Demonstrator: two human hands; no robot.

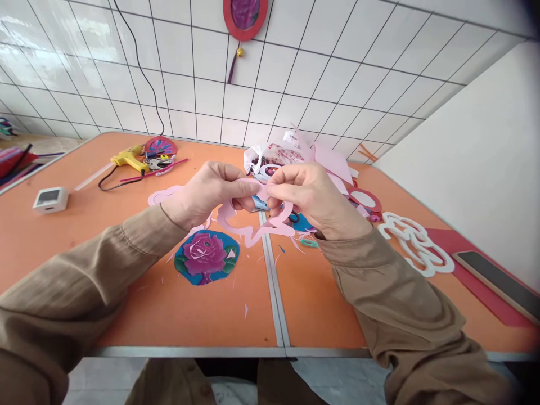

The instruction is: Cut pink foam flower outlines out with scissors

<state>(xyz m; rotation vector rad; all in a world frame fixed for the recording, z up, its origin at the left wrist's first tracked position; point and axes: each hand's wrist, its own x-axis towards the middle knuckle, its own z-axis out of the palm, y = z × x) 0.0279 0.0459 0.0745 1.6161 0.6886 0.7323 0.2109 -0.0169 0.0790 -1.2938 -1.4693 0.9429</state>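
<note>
Both hands pinch the upper edge of a pink foam cutout frame (252,232), holding it above the orange table. Thumb and fingers of my left hand (225,185) close on its top left part. My right hand (297,191) grips it just to the right, the two sets of fingertips almost touching. The frame has a wavy outline and an open middle. Below and left of it lies a blue fabric piece with a purple rose (205,256), with small pink scraps on top. Another pink cutout (164,195) lies behind my left wrist.
A yellow glue gun (130,158) and a white box-shaped device (50,199) stand on the left. White cloud-like cutouts (415,243), a red sheet (464,275) and a dark flat object (498,281) lie on the right. Plastic bags (278,154) sit against the tiled wall.
</note>
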